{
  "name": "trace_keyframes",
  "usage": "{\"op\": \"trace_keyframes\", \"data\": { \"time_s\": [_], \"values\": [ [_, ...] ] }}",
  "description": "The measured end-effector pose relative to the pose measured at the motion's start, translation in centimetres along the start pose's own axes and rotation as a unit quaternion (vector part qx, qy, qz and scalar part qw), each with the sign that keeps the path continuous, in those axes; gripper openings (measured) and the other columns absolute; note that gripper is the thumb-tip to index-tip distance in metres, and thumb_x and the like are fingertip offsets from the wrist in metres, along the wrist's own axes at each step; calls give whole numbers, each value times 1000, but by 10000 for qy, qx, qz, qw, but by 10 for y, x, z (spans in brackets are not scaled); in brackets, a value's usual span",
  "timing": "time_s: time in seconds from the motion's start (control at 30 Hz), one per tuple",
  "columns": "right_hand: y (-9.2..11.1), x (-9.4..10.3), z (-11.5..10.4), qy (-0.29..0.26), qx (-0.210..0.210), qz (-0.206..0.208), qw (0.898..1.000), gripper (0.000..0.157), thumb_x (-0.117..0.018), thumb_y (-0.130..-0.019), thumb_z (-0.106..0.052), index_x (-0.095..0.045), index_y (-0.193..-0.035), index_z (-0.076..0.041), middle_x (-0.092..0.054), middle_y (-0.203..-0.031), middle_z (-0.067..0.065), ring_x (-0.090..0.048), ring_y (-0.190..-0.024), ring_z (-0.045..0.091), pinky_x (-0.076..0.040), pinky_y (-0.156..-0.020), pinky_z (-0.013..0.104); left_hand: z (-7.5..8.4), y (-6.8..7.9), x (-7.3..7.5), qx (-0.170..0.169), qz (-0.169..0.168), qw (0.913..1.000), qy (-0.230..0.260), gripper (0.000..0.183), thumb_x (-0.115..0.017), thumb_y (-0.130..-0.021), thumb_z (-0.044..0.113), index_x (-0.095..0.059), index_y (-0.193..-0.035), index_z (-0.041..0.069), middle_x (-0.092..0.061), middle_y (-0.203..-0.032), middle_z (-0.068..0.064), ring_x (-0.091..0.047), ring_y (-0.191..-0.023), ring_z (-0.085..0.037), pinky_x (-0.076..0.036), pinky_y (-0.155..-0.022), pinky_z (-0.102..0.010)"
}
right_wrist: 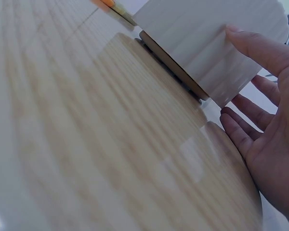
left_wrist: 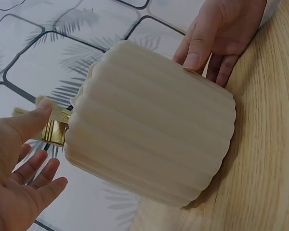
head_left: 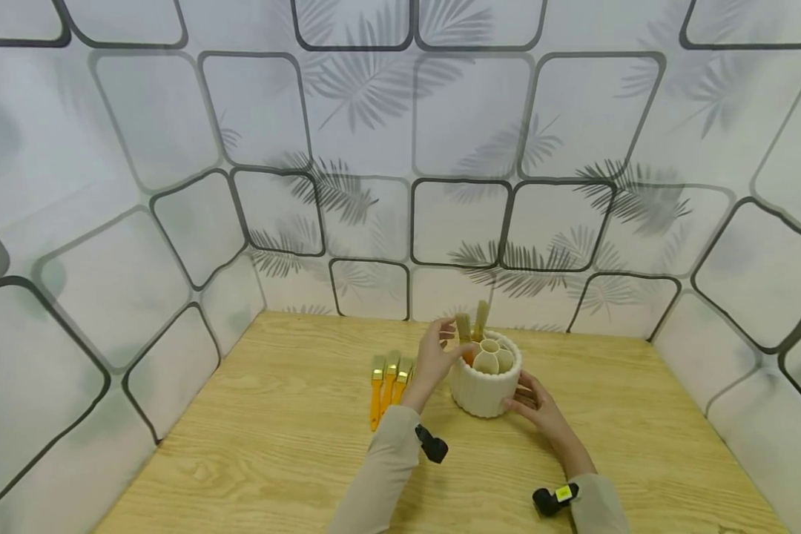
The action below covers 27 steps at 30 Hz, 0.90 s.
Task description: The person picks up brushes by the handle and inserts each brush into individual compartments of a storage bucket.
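Observation:
A white ribbed pot (head_left: 482, 393) with a scalloped rim stands on the table, round pale compartments (head_left: 489, 359) inside it. Two paintbrushes (head_left: 481, 319) stick up out of it, bristles upward. My left hand (head_left: 434, 357) is at the rim beside them; in the left wrist view its thumb overlaps a brush's bristles by the gold ferrule (left_wrist: 56, 132), while the other fingers spread loosely away. Low on the pot's right side, my right hand (head_left: 539, 409) holds the wall, thumb in front and fingers round the side.
Several paintbrushes with orange handles (head_left: 376, 400) lie on the wooden table (head_left: 280, 445), left of the pot and beside my left forearm. Patterned wall covering (head_left: 367, 222) rises behind the table and along both sides.

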State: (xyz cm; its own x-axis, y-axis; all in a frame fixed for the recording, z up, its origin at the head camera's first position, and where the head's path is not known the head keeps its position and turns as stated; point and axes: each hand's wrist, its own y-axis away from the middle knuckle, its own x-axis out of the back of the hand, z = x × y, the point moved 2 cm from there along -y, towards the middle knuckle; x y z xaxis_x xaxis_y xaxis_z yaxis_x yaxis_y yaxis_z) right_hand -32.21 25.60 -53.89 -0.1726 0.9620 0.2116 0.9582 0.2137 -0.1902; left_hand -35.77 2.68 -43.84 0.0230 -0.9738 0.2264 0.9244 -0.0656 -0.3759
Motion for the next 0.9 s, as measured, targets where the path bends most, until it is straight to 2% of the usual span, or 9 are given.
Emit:
{"op": "trace_keyframes", "data": {
  "time_s": [0.13,0.23,0.6,0.77,0.9],
  "values": [
    [0,1,0,38,52,24,10000,66,-62,-89,-8,-26,-144,-5,-36,-137,23,-50,-112,18,-46,-85,17,-2,1,2,29,-108,9999,-2,62,-76,-77,22,-47,-130,5,-56,-117,-13,-54,-107,-28,-45,-95,-41],
    [0,1,1,54,61,24,10000,66,-62,-88,-8,-27,-143,-5,-37,-136,23,-50,-111,15,-46,-85,16,-3,2,3,10,-130,9999,-42,61,-75,-78,20,-47,-130,4,-56,-117,-14,-54,-106,-27,-46,-93,-41],
    [0,0,1,75,23,31,10000,65,-62,-88,-9,-27,-143,-5,-37,-137,23,-49,-114,23,-46,-86,16,-8,8,13,-137,-99,9999,6,58,-74,-79,19,-48,-128,2,-56,-114,-16,-54,-105,-28,-45,-94,-47],
    [0,0,-1,31,-64,26,10000,66,-62,-88,-10,-26,-143,-6,-36,-137,23,-45,-120,36,-45,-85,16,-11,10,15,-151,-71,9997,176,58,-74,-79,18,-48,-128,1,-56,-116,-20,-54,-105,-31,-44,-93,-49],
    [0,-1,-2,-39,-118,-20,9999,66,-62,-89,-9,-25,-144,-6,-34,-139,24,-40,-122,43,-45,-85,15,-15,11,18,-163,-14,9994,305,56,-75,-78,14,-50,-127,2,-56,-115,-18,-54,-105,-32,-43,-93,-53]
  ]
}}
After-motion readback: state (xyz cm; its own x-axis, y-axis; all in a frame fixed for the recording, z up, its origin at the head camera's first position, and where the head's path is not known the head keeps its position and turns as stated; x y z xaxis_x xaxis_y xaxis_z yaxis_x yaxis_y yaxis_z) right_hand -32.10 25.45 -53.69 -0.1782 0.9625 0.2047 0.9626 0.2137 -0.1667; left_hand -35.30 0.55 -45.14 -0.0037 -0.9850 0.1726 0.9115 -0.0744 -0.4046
